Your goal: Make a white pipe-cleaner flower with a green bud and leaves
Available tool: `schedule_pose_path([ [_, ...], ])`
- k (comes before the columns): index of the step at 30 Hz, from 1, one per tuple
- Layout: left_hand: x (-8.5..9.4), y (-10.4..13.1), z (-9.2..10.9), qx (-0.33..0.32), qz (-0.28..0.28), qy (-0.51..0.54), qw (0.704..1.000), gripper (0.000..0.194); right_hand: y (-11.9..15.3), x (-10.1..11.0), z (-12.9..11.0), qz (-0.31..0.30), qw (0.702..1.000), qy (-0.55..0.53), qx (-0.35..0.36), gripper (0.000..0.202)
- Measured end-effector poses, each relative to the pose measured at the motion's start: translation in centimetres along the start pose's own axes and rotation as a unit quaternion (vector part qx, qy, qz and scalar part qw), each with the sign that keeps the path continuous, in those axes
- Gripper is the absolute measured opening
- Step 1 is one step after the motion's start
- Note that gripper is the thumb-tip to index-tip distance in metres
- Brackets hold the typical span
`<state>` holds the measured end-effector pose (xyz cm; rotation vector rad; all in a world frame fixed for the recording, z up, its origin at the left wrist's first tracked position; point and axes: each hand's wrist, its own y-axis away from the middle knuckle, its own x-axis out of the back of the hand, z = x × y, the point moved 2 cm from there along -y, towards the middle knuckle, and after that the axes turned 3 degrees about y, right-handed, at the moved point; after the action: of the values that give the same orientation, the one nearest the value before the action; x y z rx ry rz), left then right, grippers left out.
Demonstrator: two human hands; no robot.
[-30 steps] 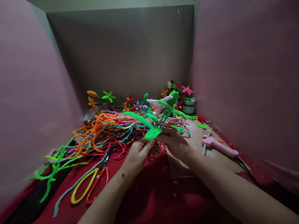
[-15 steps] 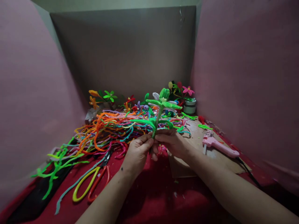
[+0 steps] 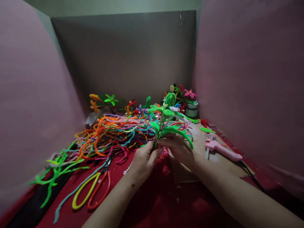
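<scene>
Green and white pipe-cleaner flowers with long green leaves stand upright in front of me, their stems gathered at the bottom. My left hand pinches the lower stems between thumb and fingers. Against the same stems, from the other side, my right hand is closed, its fingers curled behind a drooping green leaf. The fingertips of both hands meet at the stem base and partly hide it.
A heap of colourful pipe cleaners lies at the left. Scissors rest before it on a red cloth. At the right, a pink glue gun lies on a brown board. Finished flowers and a small pot stand behind.
The flowers have turned and tilted in my hands, so a rounded green bloom and the leaf drooping to the right now show. My left hand has shifted its hold slightly.
</scene>
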<state>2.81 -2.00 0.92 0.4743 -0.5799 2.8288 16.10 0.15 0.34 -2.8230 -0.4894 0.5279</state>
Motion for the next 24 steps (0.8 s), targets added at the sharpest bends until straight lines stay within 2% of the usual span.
schedule_pose_path([
  [2, -0.1, 0.1, -0.3, -0.028, 0.036, -0.078, 0.996, 0.014, 0.0, 0.0, 0.1, 0.028, 0.999, 0.015, 0.012, 0.007],
  [4, -0.3, 0.1, -0.6, -0.020, 0.047, -0.090, 0.995, 0.015, 0.0, -0.2, 0.3, 0.013, 0.999, 0.030, 0.013, 0.006],
  [7, -0.4, -0.1, -0.6, 0.040, 0.003, 0.024, 0.999, 0.023, 0.1, -0.5, 0.3, -0.052, 0.998, 0.042, 0.003, 0.019],
  [9, -0.5, -0.1, -0.6, 0.082, -0.048, 0.134, 0.986, 0.024, 0.2, -0.6, 0.3, -0.066, 0.997, 0.036, -0.015, 0.021],
  [12, -0.6, 0.1, -0.9, 0.131, -0.135, 0.300, 0.935, 0.025, 0.1, -0.2, 0.7, -0.037, 0.998, -0.011, -0.040, 0.011],
  [15, -0.7, 0.4, -0.9, 0.150, -0.213, 0.429, 0.865, 0.024, 0.0, 0.0, 1.5, -0.065, 0.995, -0.063, -0.050, 0.012],
  [16, -0.7, 0.4, -0.8, 0.148, -0.229, 0.439, 0.856, 0.025, -0.1, 0.0, 1.7, -0.071, 0.994, -0.070, -0.048, 0.012],
  [17, -0.7, 0.4, -0.7, 0.142, -0.237, 0.423, 0.863, 0.026, -0.1, 0.1, 1.9, -0.071, 0.994, -0.069, -0.046, 0.013],
  [18, -0.6, 0.4, -0.6, 0.132, -0.231, 0.380, 0.886, 0.027, -0.1, 0.2, 1.9, -0.069, 0.995, -0.061, -0.046, 0.013],
  [19, -0.6, 0.3, -0.5, 0.115, -0.206, 0.313, 0.920, 0.028, 0.0, 0.2, 1.9, -0.063, 0.996, -0.051, -0.043, 0.014],
  [21, -0.3, 0.1, -0.4, 0.055, -0.107, 0.130, 0.984, 0.024, 0.0, 0.3, 1.8, -0.038, 0.998, -0.032, -0.031, 0.015],
  [22, -0.2, 0.1, -0.3, 0.020, -0.048, 0.036, 0.998, 0.021, 0.0, 0.3, 1.6, -0.022, 0.999, -0.025, -0.023, 0.016],
  [24, -0.1, 0.2, -0.4, -0.028, 0.037, -0.098, 0.994, 0.017, 0.0, 0.2, 1.4, 0.016, 1.000, -0.010, -0.002, 0.015],
])
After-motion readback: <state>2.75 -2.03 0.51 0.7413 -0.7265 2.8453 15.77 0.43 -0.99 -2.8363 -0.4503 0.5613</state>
